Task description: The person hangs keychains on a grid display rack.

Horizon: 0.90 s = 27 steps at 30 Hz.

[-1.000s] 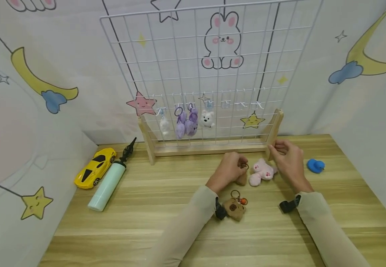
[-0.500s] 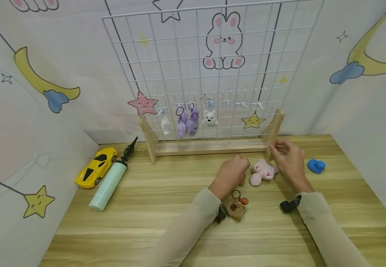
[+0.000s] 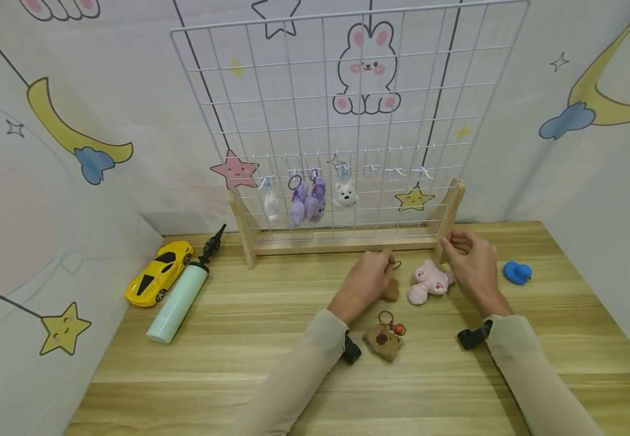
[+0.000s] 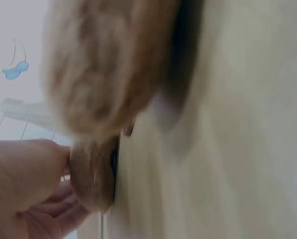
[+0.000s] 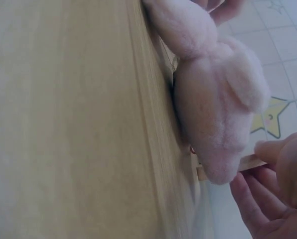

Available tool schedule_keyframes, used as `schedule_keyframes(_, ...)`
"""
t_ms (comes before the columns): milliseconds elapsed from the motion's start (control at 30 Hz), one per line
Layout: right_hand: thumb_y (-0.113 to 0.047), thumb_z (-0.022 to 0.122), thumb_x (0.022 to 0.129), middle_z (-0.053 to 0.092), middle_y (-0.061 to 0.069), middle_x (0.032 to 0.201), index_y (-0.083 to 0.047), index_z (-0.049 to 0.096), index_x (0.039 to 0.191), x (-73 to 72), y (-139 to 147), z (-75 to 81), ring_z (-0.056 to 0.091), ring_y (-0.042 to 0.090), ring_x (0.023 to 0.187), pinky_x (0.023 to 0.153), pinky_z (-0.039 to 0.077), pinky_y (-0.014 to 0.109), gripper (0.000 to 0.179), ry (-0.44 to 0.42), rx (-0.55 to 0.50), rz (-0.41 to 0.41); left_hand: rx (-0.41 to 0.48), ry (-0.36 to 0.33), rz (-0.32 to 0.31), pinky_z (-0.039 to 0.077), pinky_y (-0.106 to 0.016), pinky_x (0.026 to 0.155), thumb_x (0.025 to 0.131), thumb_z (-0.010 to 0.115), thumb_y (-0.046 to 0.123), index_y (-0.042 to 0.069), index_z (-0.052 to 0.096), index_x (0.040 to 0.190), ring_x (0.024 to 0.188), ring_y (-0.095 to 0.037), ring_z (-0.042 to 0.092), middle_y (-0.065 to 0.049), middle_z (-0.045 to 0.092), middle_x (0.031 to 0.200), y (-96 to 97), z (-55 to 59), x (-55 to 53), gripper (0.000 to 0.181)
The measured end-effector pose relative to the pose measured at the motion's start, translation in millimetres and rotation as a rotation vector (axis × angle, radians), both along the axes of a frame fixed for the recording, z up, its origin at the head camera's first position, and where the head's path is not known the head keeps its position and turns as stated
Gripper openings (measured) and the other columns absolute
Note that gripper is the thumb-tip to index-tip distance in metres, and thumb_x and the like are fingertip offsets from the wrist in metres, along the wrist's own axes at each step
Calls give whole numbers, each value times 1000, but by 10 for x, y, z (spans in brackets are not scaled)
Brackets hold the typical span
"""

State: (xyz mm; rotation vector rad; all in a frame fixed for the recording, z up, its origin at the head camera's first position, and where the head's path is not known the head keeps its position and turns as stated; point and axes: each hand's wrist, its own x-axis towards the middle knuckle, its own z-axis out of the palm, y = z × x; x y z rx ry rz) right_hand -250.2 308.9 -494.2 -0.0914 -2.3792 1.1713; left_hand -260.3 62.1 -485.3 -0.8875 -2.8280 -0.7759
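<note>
My left hand point(image 3: 366, 281) pinches a small brown plush keychain point(image 3: 390, 291) low over the table; its metal ring point(image 3: 397, 264) sticks out past the fingers. In the left wrist view, the thumb and fingers meet this plush point(image 4: 92, 174). Closer to me lies a second brown plush keychain point(image 3: 383, 343) with a ring and an orange bead. My right hand point(image 3: 472, 260) holds the right wooden leg point(image 3: 448, 212) of the grid rack between thumb and fingers. Between the two hands rests a pink plush point(image 3: 429, 282), partly covering that leg in the right wrist view.
The white wire grid rack point(image 3: 322, 127) stands at the back. White plush point(image 3: 344, 194) and purple plush point(image 3: 316, 206) keychains hang on it, beside several clear hooks point(image 3: 395, 173). A blue rubber duck point(image 3: 518, 272) sits right; a yellow toy car point(image 3: 159, 274) and mint pump point(image 3: 178, 303) lie left.
My left hand shifts slightly right, then back left with the brown plush and its ring, uncovering more of the second brown keychain. The right hand stays at the rack leg.
</note>
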Motion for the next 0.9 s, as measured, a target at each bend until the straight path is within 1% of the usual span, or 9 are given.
schedule_keyframes(133,-24,76,103,79,28,116,5,75,118,-1,-7,-2,78,42,110,77,49,-1,33,-2,-9,3,226,-34,-19,60,-14,78,109,64,10,4,74,119,91,-13,79,-8,83,107,-87,17,-52,15)
schedule_keyframes(233,-26,76,103,79,28,117,5,75,119,2,-7,-1,78,42,111,77,49,-1,34,-8,-12,4,418,-84,-13,60,-14,85,110,65,12,3,74,119,98,-16,79,-9,82,110,-143,64,-77,16)
schedule_keyframes(333,-28,76,104,78,28,117,4,75,119,4,-6,2,78,42,111,77,50,0,35,-12,-14,6,566,-71,12,60,-15,88,110,65,15,3,74,121,101,-17,79,-10,82,110,-185,128,-94,19)
schedule_keyframes(400,-29,75,104,78,28,117,3,75,119,4,-4,2,78,42,111,77,50,0,36,-12,-15,7,652,-33,41,61,-17,89,111,64,17,3,74,122,101,-18,79,-9,82,111,-209,182,-99,20)
schedule_keyframes(500,-28,75,104,78,28,117,4,75,119,5,6,-7,78,43,110,77,50,0,35,-9,-13,8,772,33,80,63,-20,89,111,64,19,5,75,122,100,-19,80,-10,82,110,-237,272,-106,21)
schedule_keyframes(633,-27,76,103,79,27,116,3,76,119,5,12,-17,79,40,109,77,49,-1,34,-10,0,0,930,92,89,65,-28,89,110,66,17,3,74,121,98,-25,81,-14,83,109,-276,418,-131,20)
schedule_keyframes(733,-28,77,103,80,26,115,3,76,118,7,11,-11,81,34,107,76,51,0,34,-11,1,-3,1025,105,92,66,-31,89,109,67,15,0,74,120,98,-29,81,-17,83,108,-309,545,-151,21)
schedule_keyframes(800,-28,77,103,80,26,115,2,77,118,6,8,-7,81,31,106,76,51,1,34,-10,3,-6,1074,104,110,66,-29,87,108,69,17,-1,75,119,97,-30,81,-18,83,107,-330,630,-164,22)
schedule_keyframes(900,-28,77,103,80,26,115,2,77,117,3,4,-3,81,30,106,76,52,1,33,-9,-2,-6,1141,94,131,64,-25,86,107,71,18,-2,76,117,97,-29,81,-19,83,105,-347,754,-177,23)
